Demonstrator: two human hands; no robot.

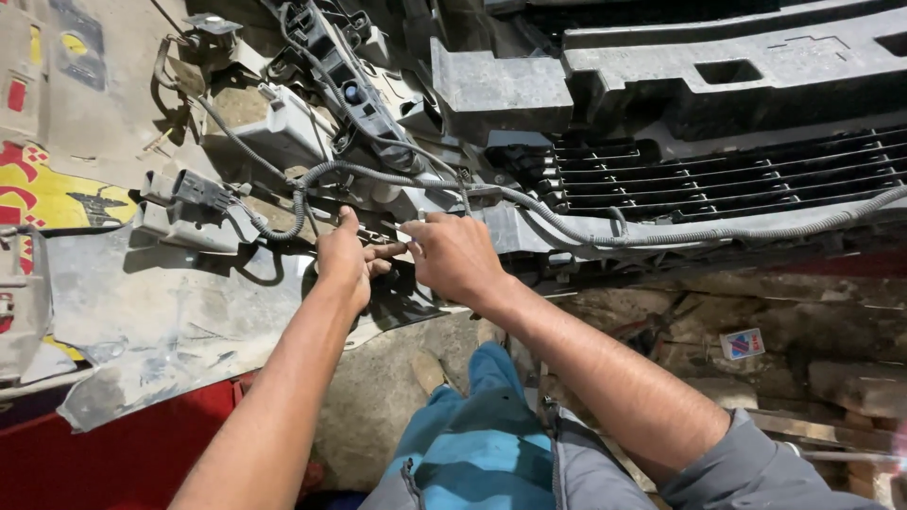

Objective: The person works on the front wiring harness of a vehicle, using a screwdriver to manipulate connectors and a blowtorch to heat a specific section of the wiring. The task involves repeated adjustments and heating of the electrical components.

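Both my hands reach up to the underside of a car's front end. My left hand (347, 257) and my right hand (453, 253) meet at a small metal part (395, 236) just under a corrugated wiring loom (397, 178). The left thumb points up and its forefinger stretches toward the right hand. The right hand's fingers curl around that spot, and what they pinch is hidden. Behind the hands sits the grey bumper panel (170, 302).
A black grille (718, 179) with horizontal slats fills the right. A grey connector (194, 189) hangs at the left by a pale plastic tank (283, 127). Rough stone ground (756, 331) and a small printed packet (742, 343) lie below. My blue trouser leg (472, 444) is at the bottom.
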